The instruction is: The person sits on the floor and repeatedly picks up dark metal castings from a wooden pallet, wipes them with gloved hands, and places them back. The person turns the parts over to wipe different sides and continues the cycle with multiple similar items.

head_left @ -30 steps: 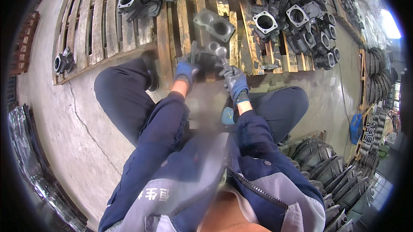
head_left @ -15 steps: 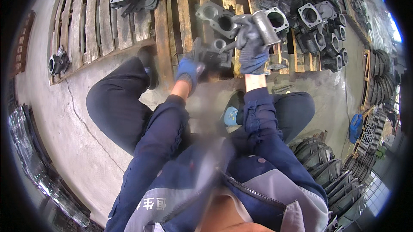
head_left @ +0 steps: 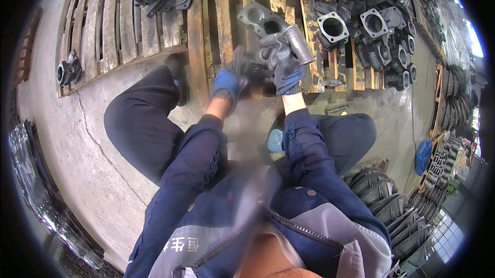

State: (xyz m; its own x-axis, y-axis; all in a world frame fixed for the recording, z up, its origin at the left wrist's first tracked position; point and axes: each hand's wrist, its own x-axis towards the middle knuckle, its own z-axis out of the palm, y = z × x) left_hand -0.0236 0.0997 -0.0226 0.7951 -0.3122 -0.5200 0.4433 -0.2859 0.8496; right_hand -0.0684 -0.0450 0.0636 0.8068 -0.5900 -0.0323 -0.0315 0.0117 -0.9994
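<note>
While gripped, grey casting (head_left: pixel 296 46) overhead pallet (head_left: pixel 201 46).

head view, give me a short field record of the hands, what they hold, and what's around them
left hand: blue glove, gripping the dark casting's lower end
right hand: dark glove, fingers wrapped round the casting's upper part
held part: grey metal casting with a tubular end, lifted above the pallet
surface: wooden pallet on concrete floor
nearby: pile of flanged castings at upper right

Two gloved hands, left (head_left: pixel 225 86) and right (head_left: pixel 282 61), showed. Two wooden pallets (head_left: pixel 111 25) lay there, one blue jug (head_left: pixel 423 157), and more cast housings (head_left: pixel 361 17) than I could count.
</note>
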